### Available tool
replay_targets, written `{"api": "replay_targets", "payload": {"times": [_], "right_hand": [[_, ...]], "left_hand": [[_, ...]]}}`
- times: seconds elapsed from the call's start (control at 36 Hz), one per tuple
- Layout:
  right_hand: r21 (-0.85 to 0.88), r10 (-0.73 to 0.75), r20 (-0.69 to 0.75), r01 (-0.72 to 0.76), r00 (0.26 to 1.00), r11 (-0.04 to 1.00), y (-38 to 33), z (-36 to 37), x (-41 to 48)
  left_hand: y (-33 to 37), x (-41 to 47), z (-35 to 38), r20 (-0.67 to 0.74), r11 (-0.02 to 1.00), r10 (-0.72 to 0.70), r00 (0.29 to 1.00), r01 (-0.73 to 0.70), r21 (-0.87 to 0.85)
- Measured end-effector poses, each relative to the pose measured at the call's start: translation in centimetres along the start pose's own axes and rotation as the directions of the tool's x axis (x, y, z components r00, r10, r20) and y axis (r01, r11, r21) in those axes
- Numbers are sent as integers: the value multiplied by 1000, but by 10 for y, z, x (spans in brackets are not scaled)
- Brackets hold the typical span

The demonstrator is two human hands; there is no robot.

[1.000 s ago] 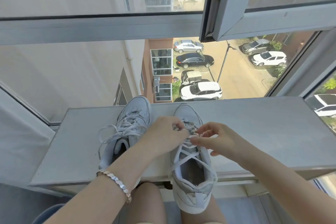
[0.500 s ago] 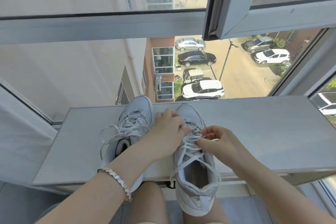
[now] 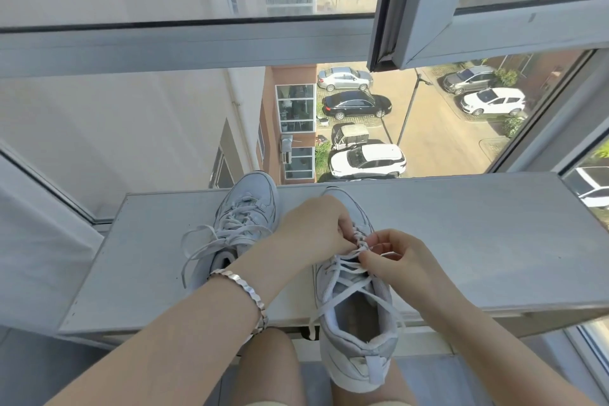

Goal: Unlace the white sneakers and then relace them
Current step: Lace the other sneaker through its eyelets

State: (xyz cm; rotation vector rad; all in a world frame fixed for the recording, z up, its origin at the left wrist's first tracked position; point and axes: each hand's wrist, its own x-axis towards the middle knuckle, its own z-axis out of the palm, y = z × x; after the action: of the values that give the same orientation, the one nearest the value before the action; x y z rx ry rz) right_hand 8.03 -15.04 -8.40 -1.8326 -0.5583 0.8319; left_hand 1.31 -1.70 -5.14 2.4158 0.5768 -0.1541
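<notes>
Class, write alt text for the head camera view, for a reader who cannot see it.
A person's left hand and right hand pinch the laces of a white sneaker on a grey windowsill. A second sneaker with loose laces sits to its left; parked cars show below outside.

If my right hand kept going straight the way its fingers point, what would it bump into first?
Probably your left hand: the right hand points left across the laces of the right-side sneaker, and the left hand's fingers sit right there, nearly touching. Depth is hard to judge.
</notes>
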Motion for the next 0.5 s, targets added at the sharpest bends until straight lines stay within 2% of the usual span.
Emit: {"api": "replay_targets", "payload": {"times": [0.11,0.28,0.39,0.5], "right_hand": [[18,-3,-10,3,1000,1000,3,1,0],[15,-18,-13,18,1000,1000,3,3,0],[-16,-30,-36,29,999,999,4,5,0],[-42,-39,-47,37,998,998,3,5,0]], "left_hand": [[-7,-2,4,-67,995,16,998,-22,-95],[-16,-5,1,9,953,32,999,-27,-301],[-15,-4,-1,71,946,20,997,4,-323],[-13,-3,0,103,967,20,995,7,-256]]}}
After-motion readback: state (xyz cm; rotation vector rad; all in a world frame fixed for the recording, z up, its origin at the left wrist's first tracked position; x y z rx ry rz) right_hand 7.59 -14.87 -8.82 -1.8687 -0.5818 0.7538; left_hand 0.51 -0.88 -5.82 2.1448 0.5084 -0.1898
